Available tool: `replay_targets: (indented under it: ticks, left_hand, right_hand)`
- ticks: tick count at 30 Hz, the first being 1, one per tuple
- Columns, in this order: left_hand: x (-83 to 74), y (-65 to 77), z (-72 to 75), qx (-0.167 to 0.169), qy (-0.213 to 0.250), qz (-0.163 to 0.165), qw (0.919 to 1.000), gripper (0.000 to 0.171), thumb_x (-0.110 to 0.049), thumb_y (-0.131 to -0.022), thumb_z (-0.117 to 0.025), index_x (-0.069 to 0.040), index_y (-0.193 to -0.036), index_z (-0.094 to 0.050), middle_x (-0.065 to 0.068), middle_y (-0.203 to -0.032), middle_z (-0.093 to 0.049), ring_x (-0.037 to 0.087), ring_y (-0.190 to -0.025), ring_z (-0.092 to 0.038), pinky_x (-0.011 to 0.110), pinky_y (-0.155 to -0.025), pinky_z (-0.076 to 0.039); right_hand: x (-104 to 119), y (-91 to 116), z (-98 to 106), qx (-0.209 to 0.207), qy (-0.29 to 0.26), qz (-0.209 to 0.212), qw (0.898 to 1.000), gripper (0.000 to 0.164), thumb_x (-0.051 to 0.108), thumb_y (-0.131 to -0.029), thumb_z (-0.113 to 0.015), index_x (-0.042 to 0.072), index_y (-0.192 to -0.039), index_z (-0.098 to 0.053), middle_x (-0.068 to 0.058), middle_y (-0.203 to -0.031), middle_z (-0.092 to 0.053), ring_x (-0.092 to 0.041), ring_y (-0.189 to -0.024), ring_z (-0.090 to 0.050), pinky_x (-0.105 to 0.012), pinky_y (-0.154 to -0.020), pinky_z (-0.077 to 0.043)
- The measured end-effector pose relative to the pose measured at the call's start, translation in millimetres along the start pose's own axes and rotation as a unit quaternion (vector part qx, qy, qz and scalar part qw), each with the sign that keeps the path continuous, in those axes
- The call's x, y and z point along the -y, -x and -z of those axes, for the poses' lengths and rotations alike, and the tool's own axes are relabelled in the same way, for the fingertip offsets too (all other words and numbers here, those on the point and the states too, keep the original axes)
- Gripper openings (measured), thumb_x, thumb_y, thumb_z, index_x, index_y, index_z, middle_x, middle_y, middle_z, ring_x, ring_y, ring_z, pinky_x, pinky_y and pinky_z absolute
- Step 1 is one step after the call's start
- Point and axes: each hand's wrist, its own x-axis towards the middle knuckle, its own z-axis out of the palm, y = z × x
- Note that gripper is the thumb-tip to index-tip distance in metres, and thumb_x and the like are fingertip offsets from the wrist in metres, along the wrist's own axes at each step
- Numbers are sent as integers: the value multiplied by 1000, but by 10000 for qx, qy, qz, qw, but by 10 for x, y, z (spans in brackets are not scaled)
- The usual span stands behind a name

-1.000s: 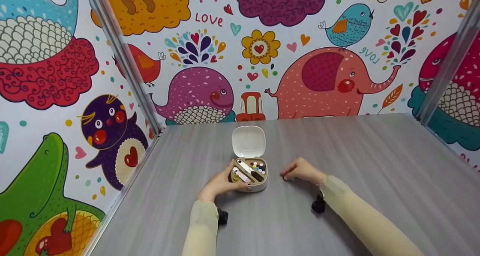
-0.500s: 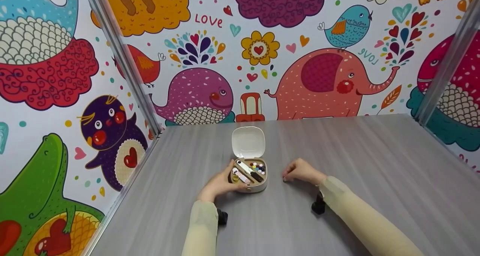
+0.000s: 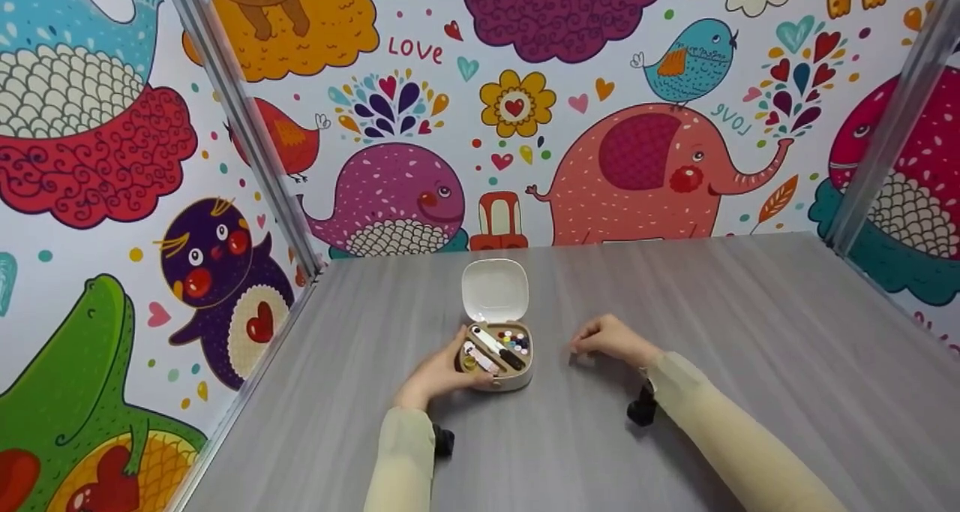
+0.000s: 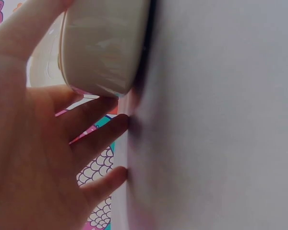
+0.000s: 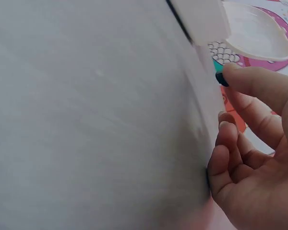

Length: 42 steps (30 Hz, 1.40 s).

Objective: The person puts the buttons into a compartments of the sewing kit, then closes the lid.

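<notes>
A white sewing box [image 3: 512, 383] with its lid [image 3: 495, 290] raised stands on the table in the head view. My left hand [image 3: 439, 373] holds it from the left, thumb at the front and fingers along the side; the left wrist view shows the other fingertips touching the table. Inside lie a white-and-black tool [image 3: 499, 347], a pink-and-white piece [image 3: 481, 357] and several small coloured buttons [image 3: 517, 338]. Right of the box, my right hand [image 3: 611, 339] pinches a small dark button [image 5: 222, 78] between thumb and index finger, its other fingers curled low by the table.
The grey wood-grain table [image 3: 675, 294] runs back to a cartoon-printed wall [image 3: 510, 182]. Metal posts [image 3: 247, 121] stand at the left and right corners. A black wrist camera [image 3: 641, 408] sits under the right sleeve.
My right hand has shifted slightly right, and the dark spot under its fingertips no longer shows in the head view. The left hand keeps its hold on the box. The head view has tilted a little upward.
</notes>
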Motion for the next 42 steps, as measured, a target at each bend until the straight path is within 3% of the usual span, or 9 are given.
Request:
replay_targets:
  ticks: [8,13,19,29,36,42]
  left_hand:
    - [2,-3,1,1,26,98,9999,116,-50,-70,-83,-9,-156,-16,20,-153,-29,39,-135,-35,50,-107,-33]
    - [-6,-5,1,-14,89,161,9998,117,-50,-70,-83,-10,-156,-15,19,-155,-27,39,-136,-33,51,-108,-31]
    - [-10,-5,7,-11,78,201,9998,121,-50,-68,-84,-13,-157,-12,18,-156,-24,39,-138,-31,53,-108,-30]
    - [-11,-21,13,27,-78,-48,10000,122,-52,-68,-83,-9,-156,-11,19,-157,-21,39,-139,-27,51,-110,-28]
    - [-24,-13,24,37,-95,-48,9999,119,-49,-69,-85,-7,-156,-15,24,-152,-29,40,-134,-36,51,-107,-32]
    - [-24,-4,1,51,-197,67,9998,118,-51,-69,-84,-10,-156,-16,22,-153,-30,40,-134,-37,52,-107,-33]
  right_hand:
    - [40,25,126,-523,-654,43,9965,24,14,-88,-71,-7,-98,-73,-11,-90,-71,-21,-75,-58,-32,-66,-46]
    - [66,16,189,-712,-900,64,9934,22,16,-88,-72,-4,-97,-73,-12,-91,-71,-21,-74,-55,-34,-67,-46]
    - [412,146,252,-508,-1228,156,9910,24,7,-90,-67,-14,-101,-67,-2,-82,-66,-12,-69,-48,-29,-66,-44]
    - [596,94,267,-553,-1080,80,9926,25,7,-91,-65,-15,-103,-66,-10,-92,-69,-11,-69,-50,-27,-67,-45]
    - [436,-156,153,-535,-916,90,9943,22,10,-90,-68,-9,-99,-70,-3,-83,-68,-13,-68,-51,-27,-66,-46]
    - [376,-289,-43,-568,-599,57,9966,16,14,-89,-69,-1,-94,-74,-3,-84,-70,-21,-75,-55,-36,-72,-48]
